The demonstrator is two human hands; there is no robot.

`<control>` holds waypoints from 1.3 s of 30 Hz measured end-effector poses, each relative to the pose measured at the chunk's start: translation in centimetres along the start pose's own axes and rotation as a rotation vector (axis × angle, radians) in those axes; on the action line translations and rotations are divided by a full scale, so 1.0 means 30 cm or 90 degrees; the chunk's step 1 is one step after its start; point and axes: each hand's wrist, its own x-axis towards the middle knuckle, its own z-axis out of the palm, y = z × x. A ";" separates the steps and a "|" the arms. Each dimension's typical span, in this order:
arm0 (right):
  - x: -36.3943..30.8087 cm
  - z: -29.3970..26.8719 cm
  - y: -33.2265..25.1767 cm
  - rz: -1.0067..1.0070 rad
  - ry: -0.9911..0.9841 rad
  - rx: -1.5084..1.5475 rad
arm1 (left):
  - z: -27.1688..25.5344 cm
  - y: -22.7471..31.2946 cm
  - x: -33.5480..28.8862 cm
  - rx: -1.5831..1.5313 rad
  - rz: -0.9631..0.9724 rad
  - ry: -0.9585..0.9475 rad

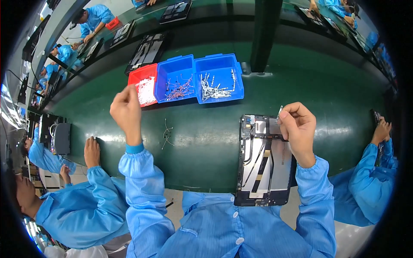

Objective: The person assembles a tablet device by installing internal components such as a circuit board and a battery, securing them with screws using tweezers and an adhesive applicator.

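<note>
An opened tablet chassis (263, 167) lies on the green bench in front of me, its dark frame and silver inner plates facing up. My right hand (297, 127) rests over its top right corner, fingers pinched on thin metal tweezers (279, 112). My left hand (125, 108) is raised above the bench near the red bin (144, 88), fingertips pinched together; whether anything tiny sits between them cannot be made out. A few loose thin wires (167, 134) lie on the bench between my hands.
Two blue bins (178, 81) (219, 79) of small cable parts stand beside the red bin. A dark post (263, 34) rises behind them. Co-workers in blue coats sit at my left (73, 206) and right (374, 172). More opened tablets (148, 51) lie farther back.
</note>
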 end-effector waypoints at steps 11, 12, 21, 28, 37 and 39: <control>-0.218 -0.069 0.032 0.027 0.028 -0.061 | -0.111 0.433 -0.382 -0.322 -0.388 -0.875; -0.237 -0.079 0.046 0.024 0.015 -0.078 | -0.117 0.455 -0.420 -0.360 -0.384 -0.965; -0.290 -0.089 0.089 -0.026 0.109 -0.029 | 0.013 0.590 -0.481 -0.501 -0.649 -1.067; -0.169 -0.131 -0.171 -0.048 0.102 0.030 | 0.061 0.679 -0.433 -0.698 -0.343 -0.782; -0.009 0.055 -0.331 -0.106 -0.162 0.131 | 0.246 0.631 -0.457 -0.417 0.336 -0.166; 0.008 0.080 -0.310 -0.086 -0.176 0.135 | 0.244 0.608 -0.478 -0.415 0.338 -0.163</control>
